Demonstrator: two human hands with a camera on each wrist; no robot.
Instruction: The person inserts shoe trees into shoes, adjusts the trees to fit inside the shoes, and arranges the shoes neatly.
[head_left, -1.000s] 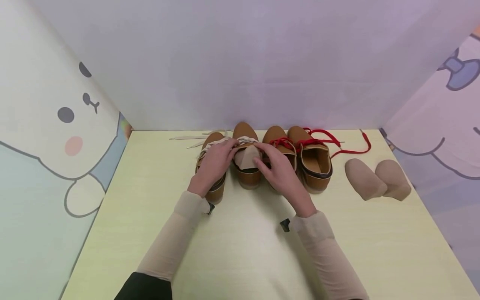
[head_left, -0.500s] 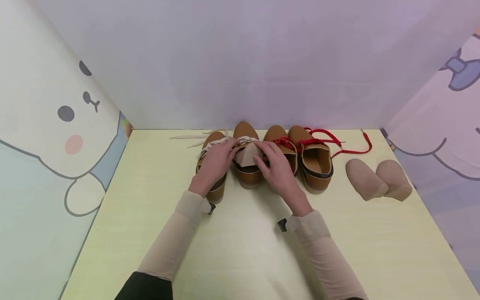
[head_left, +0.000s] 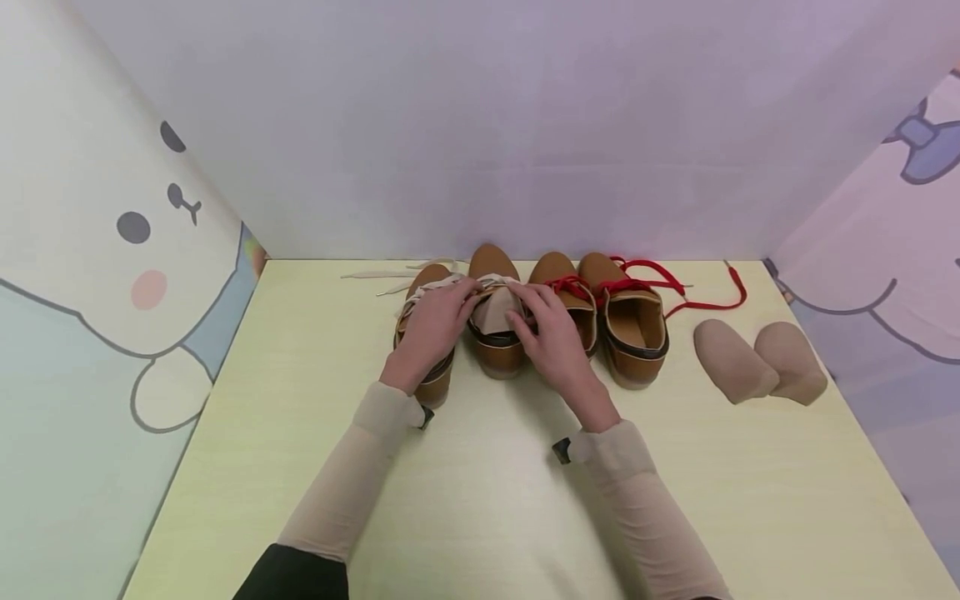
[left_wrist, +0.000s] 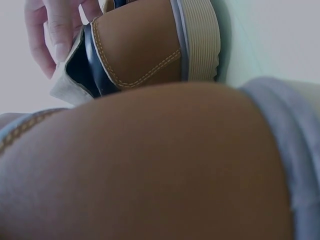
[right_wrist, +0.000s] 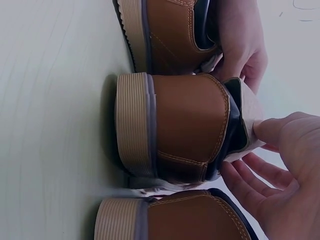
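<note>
Four brown shoes stand in a row, heels toward me, two with white laces and two with red. Inside the second shoe from the left (head_left: 503, 360) sits a beige shoe insert (head_left: 495, 312), its back part sticking up above the collar. My right hand (head_left: 557, 337) pinches the insert, thumb on its back and fingers at the shoe's right collar edge. My left hand (head_left: 432, 329) passes over the leftmost shoe (head_left: 432, 387) and pinches the second shoe's left opening edge near the laces; its fingertips are partly hidden. In the right wrist view the insert (right_wrist: 251, 115) tilts out of the collar.
Two more beige inserts (head_left: 731, 362) lie overlapping at the table's right. The red-laced shoes (head_left: 632, 367) stand close on the right, one lace (head_left: 708, 305) trailing beyond them. A white lace (head_left: 371, 275) trails left. A pale wall cloth (head_left: 600, 167) rises behind.
The insert has tilted and sunk slightly further into the shoe. My right wrist has shifted a little left; my left hand stays nearly still.
</note>
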